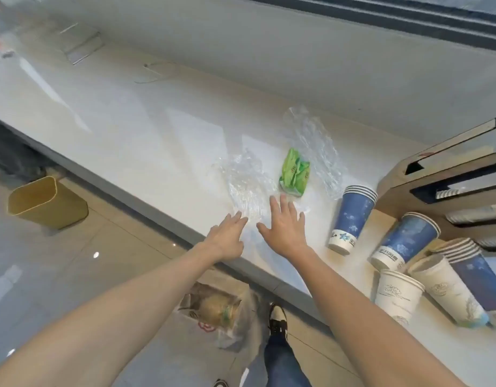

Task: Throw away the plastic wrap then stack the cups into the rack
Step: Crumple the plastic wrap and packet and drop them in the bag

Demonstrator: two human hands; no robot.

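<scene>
A crumpled sheet of clear plastic wrap (245, 184) lies on the white counter (146, 129). My left hand (227, 237) and my right hand (283, 227) hover open at its near edge, fingertips touching or almost touching it. A second clear plastic wrap (315, 148) lies farther back, with a crumpled green wrapper (295, 174) between the two. To the right stand two stacks of blue paper cups (353, 219) (406, 241), white paper cups (397, 294) and a further tilted stack (473, 277). The wooden cup rack (403, 177) sits at the far right.
A yellow waste bin (43, 203) stands on the floor left of the counter. A plastic bag with contents (216, 311) lies on the floor near my shoe (277, 319). A clear acrylic stand (79, 46) is at the counter's far left.
</scene>
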